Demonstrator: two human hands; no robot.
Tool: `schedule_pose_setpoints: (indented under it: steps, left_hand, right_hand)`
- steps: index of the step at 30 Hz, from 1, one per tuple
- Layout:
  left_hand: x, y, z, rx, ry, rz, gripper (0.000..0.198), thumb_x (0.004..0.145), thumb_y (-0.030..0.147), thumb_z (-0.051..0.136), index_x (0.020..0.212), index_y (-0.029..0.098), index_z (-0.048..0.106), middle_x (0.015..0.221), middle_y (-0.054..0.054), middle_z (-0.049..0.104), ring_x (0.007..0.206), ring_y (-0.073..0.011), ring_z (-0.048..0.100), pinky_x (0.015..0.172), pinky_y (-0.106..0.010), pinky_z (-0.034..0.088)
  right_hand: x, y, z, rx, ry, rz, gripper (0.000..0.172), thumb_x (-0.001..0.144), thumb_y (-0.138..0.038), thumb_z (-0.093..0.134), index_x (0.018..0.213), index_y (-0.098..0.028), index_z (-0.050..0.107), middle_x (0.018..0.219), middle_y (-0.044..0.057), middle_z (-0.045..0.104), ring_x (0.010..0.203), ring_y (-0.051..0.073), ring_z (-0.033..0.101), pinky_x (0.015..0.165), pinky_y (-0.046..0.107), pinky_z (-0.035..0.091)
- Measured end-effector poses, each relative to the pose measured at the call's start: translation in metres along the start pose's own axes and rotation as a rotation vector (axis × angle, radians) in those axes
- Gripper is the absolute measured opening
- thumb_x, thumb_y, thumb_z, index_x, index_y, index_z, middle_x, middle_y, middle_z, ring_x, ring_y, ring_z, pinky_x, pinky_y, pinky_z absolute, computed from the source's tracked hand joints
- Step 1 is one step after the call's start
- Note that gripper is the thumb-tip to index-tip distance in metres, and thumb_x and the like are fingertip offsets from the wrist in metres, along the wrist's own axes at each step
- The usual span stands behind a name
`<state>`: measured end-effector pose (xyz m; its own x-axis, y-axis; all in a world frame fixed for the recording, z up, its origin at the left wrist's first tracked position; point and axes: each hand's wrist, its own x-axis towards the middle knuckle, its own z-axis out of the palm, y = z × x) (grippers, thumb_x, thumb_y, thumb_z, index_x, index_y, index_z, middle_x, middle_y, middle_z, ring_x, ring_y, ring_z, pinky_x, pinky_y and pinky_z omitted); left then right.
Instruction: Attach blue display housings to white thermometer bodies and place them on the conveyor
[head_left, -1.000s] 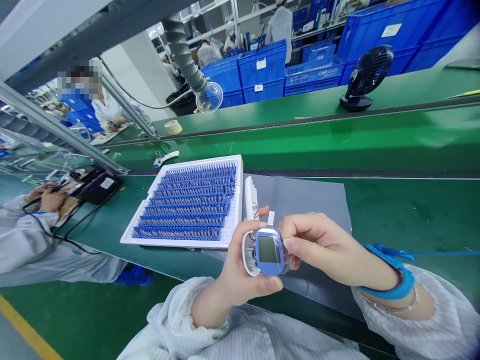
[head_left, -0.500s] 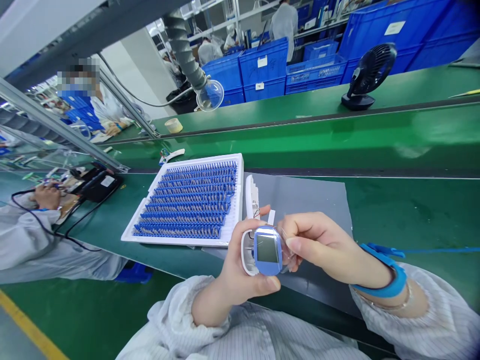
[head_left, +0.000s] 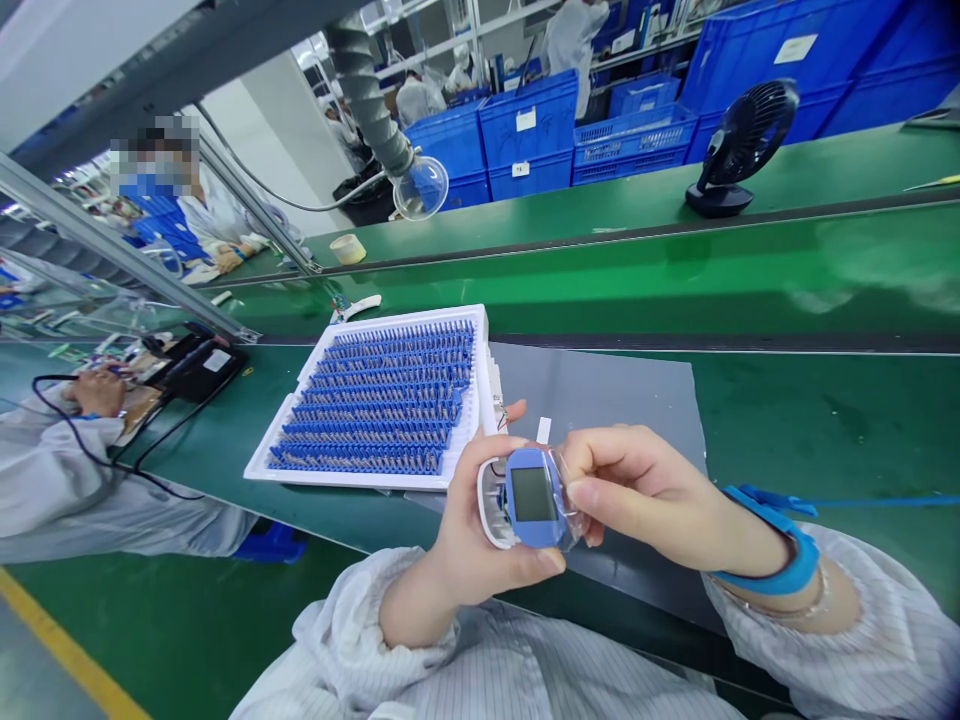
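Note:
My left hand (head_left: 469,540) is wrapped round a white-shelled device with a blue oval face and a grey screen (head_left: 533,494). Another white housing part (head_left: 496,388) with thin wires stands just beyond the fingers. A clear film (head_left: 571,520) lies along the right edge of the blue face, pinched between thumb and forefinger of my right hand (head_left: 626,485), which wears a blue wrist strap (head_left: 784,560). Below both hands lies a grey mat (head_left: 630,400). To the left sits a white tray (head_left: 482,340) filled with rows of blue parts (head_left: 375,400).
A black fan (head_left: 742,150) and a tape roll (head_left: 347,249) stand on the back ledge. A clear suction funnel (head_left: 421,188) hangs above it. Blue crates (head_left: 529,120) are stacked behind. At the left, a co-worker's hand (head_left: 101,392) is beside a black box (head_left: 202,372).
The white housing part has shifted left and down, closer to the tray. The film now stands further across the right edge of the blue face. Both hands keep their grip.

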<state>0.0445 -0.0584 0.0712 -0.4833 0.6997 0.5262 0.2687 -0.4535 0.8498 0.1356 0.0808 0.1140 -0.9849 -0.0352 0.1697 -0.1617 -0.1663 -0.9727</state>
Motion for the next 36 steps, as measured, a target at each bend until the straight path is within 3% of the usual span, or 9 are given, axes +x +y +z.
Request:
schedule_pose_setpoints:
  steps: [3, 5, 8, 12, 16, 24, 33, 36]
  left_hand:
    - [-0.001, 0.001, -0.003, 0.104, 0.026, 0.001, 0.061, 0.063, 0.050, 0.072, 0.113, 0.028, 0.045, 0.112, -0.009, 0.055, 0.127, -0.0314, 0.035, 0.098, -0.052, 0.036]
    - [-0.002, 0.001, -0.004, 0.117, 0.021, 0.005, 0.061, 0.064, 0.048, 0.072, 0.115, 0.028, 0.044, 0.116, -0.010, 0.053, 0.130, -0.0327, 0.030, 0.097, -0.051, 0.037]
    - [-0.001, 0.001, -0.005, 0.129, 0.022, 0.009, 0.060, 0.065, 0.047, 0.071, 0.116, 0.029, 0.045, 0.123, -0.011, 0.047, 0.129, -0.0336, 0.031, 0.096, -0.050, 0.038]
    - [0.000, -0.001, -0.009, 0.286, 0.015, 0.078, 0.060, 0.064, 0.040, 0.074, 0.116, 0.028, 0.046, 0.108, -0.008, 0.055, 0.127, -0.0323, 0.033, 0.099, -0.053, 0.033]
    - [0.001, 0.000, -0.012, 0.408, 0.023, 0.115, 0.064, 0.059, 0.035, 0.079, 0.114, 0.027, 0.048, 0.109, -0.008, 0.053, 0.122, -0.0327, 0.040, 0.097, -0.052, 0.036]
    - [0.002, 0.001, -0.012, 0.367, 0.017, 0.081, 0.059, 0.063, 0.040, 0.075, 0.113, 0.026, 0.048, 0.102, -0.008, 0.058, 0.129, -0.0328, 0.029, 0.100, -0.054, 0.031]
    - [0.002, 0.001, -0.013, 0.446, 0.014, 0.171, 0.060, 0.063, 0.037, 0.076, 0.114, 0.024, 0.048, 0.103, -0.009, 0.058, 0.120, -0.0297, 0.042, 0.098, -0.053, 0.036]
    - [0.002, 0.001, -0.012, 0.442, 0.011, 0.167, 0.059, 0.064, 0.038, 0.075, 0.114, 0.024, 0.047, 0.102, -0.010, 0.058, 0.121, -0.0303, 0.040, 0.097, -0.054, 0.036]
  right_hand:
    - [0.000, -0.001, 0.000, -0.107, -0.017, 0.019, 0.029, 0.088, -0.034, 0.052, 0.066, -0.017, 0.045, 0.057, -0.002, 0.049, 0.051, 0.007, 0.046, 0.047, 0.018, 0.038]
    - [0.000, -0.001, -0.001, -0.146, -0.009, 0.024, 0.029, 0.087, -0.034, 0.054, 0.065, -0.017, 0.044, 0.057, -0.003, 0.046, 0.051, 0.007, 0.044, 0.047, 0.018, 0.036]
    - [0.000, 0.000, -0.001, -0.177, 0.011, 0.049, 0.029, 0.085, -0.034, 0.055, 0.065, -0.017, 0.042, 0.058, -0.003, 0.044, 0.051, 0.007, 0.041, 0.047, 0.019, 0.035]
    - [0.003, 0.001, -0.001, -0.236, 0.066, 0.090, 0.027, 0.082, -0.030, 0.058, 0.064, -0.017, 0.042, 0.057, -0.004, 0.044, 0.051, 0.008, 0.041, 0.046, 0.018, 0.034]
    - [0.007, 0.000, 0.000, -0.229, 0.094, 0.112, 0.026, 0.078, -0.027, 0.060, 0.063, -0.018, 0.042, 0.056, -0.004, 0.047, 0.052, 0.008, 0.046, 0.047, 0.018, 0.037]
    - [0.004, 0.001, 0.000, -0.162, 0.082, 0.193, 0.019, 0.080, -0.024, 0.057, 0.067, -0.017, 0.044, 0.057, -0.005, 0.046, 0.050, 0.007, 0.043, 0.045, 0.017, 0.036]
    - [0.003, 0.000, 0.001, -0.146, 0.081, 0.152, 0.019, 0.078, -0.018, 0.060, 0.067, -0.017, 0.044, 0.057, -0.006, 0.049, 0.049, 0.005, 0.045, 0.045, 0.014, 0.037]
    - [0.002, 0.001, 0.001, -0.133, 0.071, 0.157, 0.017, 0.077, -0.015, 0.058, 0.067, -0.017, 0.044, 0.055, -0.006, 0.048, 0.048, 0.005, 0.045, 0.045, 0.013, 0.036]
